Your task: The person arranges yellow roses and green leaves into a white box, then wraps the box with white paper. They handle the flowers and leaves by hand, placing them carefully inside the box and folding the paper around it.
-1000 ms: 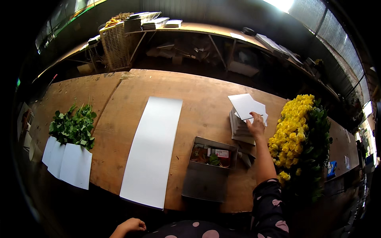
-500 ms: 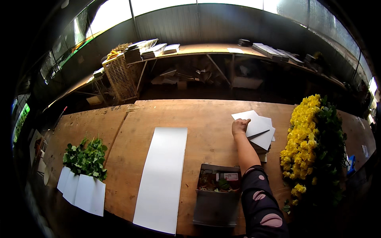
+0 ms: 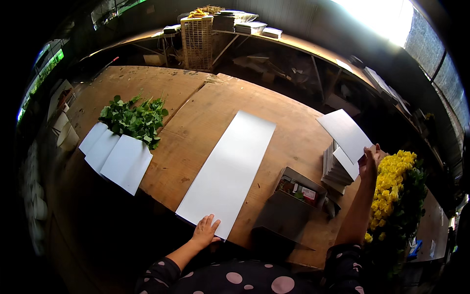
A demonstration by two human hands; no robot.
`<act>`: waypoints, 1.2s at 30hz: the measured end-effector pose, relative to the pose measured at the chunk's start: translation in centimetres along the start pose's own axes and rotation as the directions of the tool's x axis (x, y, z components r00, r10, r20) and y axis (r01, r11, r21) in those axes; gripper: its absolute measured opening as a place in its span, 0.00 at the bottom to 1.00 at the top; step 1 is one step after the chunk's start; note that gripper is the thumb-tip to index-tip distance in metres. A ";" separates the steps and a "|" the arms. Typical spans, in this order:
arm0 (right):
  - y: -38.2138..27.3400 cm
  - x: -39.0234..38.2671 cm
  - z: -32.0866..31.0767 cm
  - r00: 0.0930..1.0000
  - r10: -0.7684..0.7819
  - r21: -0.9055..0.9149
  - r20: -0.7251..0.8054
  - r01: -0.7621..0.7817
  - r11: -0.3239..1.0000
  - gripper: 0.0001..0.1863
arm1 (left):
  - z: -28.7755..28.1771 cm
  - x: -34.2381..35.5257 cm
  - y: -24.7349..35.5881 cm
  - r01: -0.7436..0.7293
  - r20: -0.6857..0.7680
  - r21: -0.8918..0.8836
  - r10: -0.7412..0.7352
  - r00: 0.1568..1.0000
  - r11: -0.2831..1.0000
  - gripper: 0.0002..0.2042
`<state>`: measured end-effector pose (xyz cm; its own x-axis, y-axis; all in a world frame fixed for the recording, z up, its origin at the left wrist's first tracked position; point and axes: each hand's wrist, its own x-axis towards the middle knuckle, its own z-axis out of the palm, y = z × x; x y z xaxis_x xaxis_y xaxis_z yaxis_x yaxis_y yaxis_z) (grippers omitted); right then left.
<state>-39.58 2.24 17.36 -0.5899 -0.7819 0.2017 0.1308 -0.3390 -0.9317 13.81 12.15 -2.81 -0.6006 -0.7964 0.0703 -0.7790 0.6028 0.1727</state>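
My left hand [image 3: 204, 229] rests with fingers apart on the near end of a long white paper sheet [image 3: 230, 166], at the table's front edge. My right hand [image 3: 369, 161] is closed on a square white card [image 3: 342, 127], held tilted above a stack of white cards and boards [image 3: 333, 166], beside yellow roses [image 3: 394, 179] with dark leaves on the right. A grey metal box [image 3: 281, 215] with small items inside stands between the sheet and the stack. On the left lie green leafy stems [image 3: 134, 117] partly wrapped in white papers [image 3: 125, 161].
The wooden table [image 3: 271, 110] fills the middle. Behind it a long shelf [image 3: 313, 46] carries paper stacks and has a tall plastic crate [image 3: 196, 44] at it. Pale cups [image 3: 68, 137] are at the far left, and a blue object [image 3: 413, 250] is at the right.
My left hand has come up from below onto the long sheet. My right hand has moved right and lifted the white card off the stack. The camera view has shifted.
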 end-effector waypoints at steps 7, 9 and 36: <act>6.4 -9.7 -1.2 0.964 0.229 0.380 0.134 -0.264 0.887 0.38 | -0.6 1.3 -2.2 -0.125 0.161 -0.101 0.140 0.977 0.987 0.27; 4.8 -13.5 2.7 0.951 0.268 0.339 0.155 -0.306 0.889 0.32 | -0.5 1.4 -3.7 -0.159 0.187 -0.194 0.195 0.963 0.968 0.23; 6.1 -13.3 11.3 0.631 0.608 -0.516 0.482 -0.356 0.779 0.26 | -1.1 16.0 -4.2 0.661 0.728 -0.612 0.017 0.685 -0.433 0.43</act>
<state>-21.93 4.65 12.40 0.0913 -0.9517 -0.2932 -0.0991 0.2843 -0.9536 7.68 -3.15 -1.31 -0.5561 -0.4998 -0.6641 0.0503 -0.8178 0.5733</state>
